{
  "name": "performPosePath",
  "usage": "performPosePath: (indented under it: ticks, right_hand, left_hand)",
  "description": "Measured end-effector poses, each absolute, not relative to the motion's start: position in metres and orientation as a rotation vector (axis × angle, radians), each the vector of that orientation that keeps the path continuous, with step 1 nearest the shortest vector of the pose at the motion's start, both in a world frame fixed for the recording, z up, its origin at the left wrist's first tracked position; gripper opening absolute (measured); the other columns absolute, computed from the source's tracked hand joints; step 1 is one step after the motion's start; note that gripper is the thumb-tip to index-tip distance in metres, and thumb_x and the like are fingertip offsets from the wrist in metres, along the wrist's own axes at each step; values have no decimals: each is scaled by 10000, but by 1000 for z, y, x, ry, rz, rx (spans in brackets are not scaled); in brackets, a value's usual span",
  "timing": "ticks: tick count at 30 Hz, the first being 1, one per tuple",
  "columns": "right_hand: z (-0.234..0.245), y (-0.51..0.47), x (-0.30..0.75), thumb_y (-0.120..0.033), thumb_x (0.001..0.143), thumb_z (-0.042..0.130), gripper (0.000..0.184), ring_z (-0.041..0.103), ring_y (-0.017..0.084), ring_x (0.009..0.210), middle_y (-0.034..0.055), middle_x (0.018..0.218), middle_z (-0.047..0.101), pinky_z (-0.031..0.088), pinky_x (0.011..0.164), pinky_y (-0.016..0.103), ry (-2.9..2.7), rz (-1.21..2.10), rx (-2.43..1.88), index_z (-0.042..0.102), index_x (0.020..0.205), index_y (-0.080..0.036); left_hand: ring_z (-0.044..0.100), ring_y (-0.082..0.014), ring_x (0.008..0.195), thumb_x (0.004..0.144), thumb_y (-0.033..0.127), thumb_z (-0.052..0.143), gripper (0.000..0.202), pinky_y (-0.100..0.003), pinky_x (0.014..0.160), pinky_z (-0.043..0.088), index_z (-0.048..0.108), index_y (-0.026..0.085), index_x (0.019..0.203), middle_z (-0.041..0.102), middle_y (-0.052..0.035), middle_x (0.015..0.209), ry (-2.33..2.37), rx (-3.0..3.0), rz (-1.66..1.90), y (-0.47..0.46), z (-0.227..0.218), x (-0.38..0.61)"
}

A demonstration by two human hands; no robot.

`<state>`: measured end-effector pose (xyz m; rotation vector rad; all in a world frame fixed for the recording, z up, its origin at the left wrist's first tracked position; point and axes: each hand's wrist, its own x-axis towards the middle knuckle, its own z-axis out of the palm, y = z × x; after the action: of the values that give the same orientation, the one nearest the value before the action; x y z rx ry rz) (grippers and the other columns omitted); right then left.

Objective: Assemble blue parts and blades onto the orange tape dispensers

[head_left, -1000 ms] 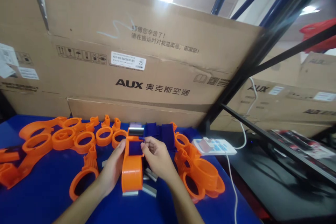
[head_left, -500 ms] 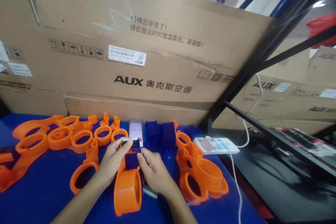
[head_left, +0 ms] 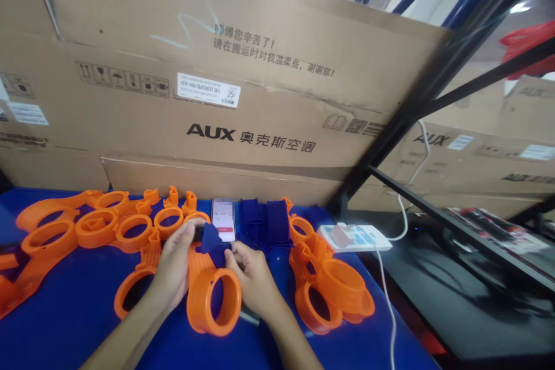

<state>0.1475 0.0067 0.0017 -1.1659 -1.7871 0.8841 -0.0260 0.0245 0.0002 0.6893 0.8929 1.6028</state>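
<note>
My left hand (head_left: 173, 266) is closed around the far end of an orange plastic tape dispenser (head_left: 200, 300), whose round hub hangs toward me. A small black part (head_left: 198, 235) shows by the left fingertips. Over the dispenser's end lies a dark blue flat piece (head_left: 212, 244). Its right edge is pinched between the thumb and fingers of my right hand (head_left: 251, 272). Whether the blue piece is fixed to the dispenser, I cannot tell. Just beyond the hands, a phone (head_left: 223, 219) with a lit screen lies on the blue table surface (head_left: 87, 312).
Several orange dispensers (head_left: 134, 234) line the left side, and more orange dispensers (head_left: 342, 280) are heaped at right. Blue pieces (head_left: 277, 222) lie stacked behind my right hand. A white power strip (head_left: 355, 238) with a cable sits at right. A large cardboard box (head_left: 260, 110) stands behind.
The dispenser has turned, so its hub opening faces me more. The blue piece, edge-on before, now shows its broad face. My left thumb has shifted left and up.
</note>
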Motion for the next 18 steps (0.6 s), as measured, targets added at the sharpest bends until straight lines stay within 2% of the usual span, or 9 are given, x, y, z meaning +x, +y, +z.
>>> performPosePath:
  ticks: [3,5,9,12,15,18]
  right_hand:
    - [5,8,154,-485,1009,500,383,444,115,586,-28,651,533,364,527,202,-1718,835,-1184,614,798,-187]
    - [9,9,163,-495,1015,484,380,543,143,664,8,744,621,443,594,217,-1598,756,-1219,651,891,-177]
    - [20,2,191,-445,1028,451,357,660,201,790,52,890,710,522,698,269,-1475,584,-1346,662,1135,-178]
    - [22,-10,208,-357,988,477,380,686,236,732,55,811,718,520,670,310,-1611,399,-1600,643,1272,-166]
    - [20,-22,218,-303,951,481,455,699,274,730,84,789,721,514,675,352,-1722,170,-1790,611,1346,-118]
    - [22,-27,224,-296,967,443,471,693,261,712,95,819,723,505,653,347,-1801,99,-1791,582,1376,-109]
  left_hand:
    - [698,-234,736,796,728,663,530,-341,693,574,721,222,940,744,-60,790,832,575,1531,23,8,-31]
    - [657,-219,595,823,766,588,562,-345,585,550,685,233,970,701,-47,679,786,517,1435,22,14,-34]
    - [580,-167,477,866,722,567,516,-278,484,473,640,251,1064,641,1,589,764,472,1414,23,17,-34]
    - [491,-140,402,862,699,579,475,-261,431,414,629,228,898,547,26,494,734,455,1277,22,14,-31]
    - [416,-105,381,862,589,656,395,-242,427,384,535,231,748,487,48,472,700,455,1149,17,14,-28]
    - [393,-76,404,843,401,749,300,-203,446,367,500,238,804,520,64,537,715,495,1196,12,14,-24]
